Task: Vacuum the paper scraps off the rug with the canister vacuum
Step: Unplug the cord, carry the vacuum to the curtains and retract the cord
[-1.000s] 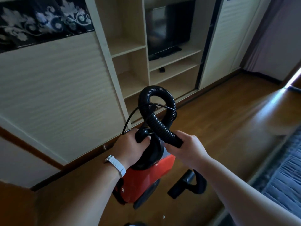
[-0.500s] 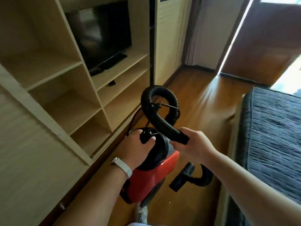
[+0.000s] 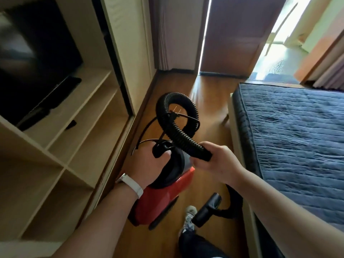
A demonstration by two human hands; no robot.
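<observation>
Partly behind the left hand, vacuum.

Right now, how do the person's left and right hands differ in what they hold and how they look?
The left hand grips the black carry handle atop the red canister; the right hand grips the smooth cuff of the ribbed hose. The left wrist wears a white band; the right wrist is bare. Both are curled round black parts of the vacuum.
</observation>
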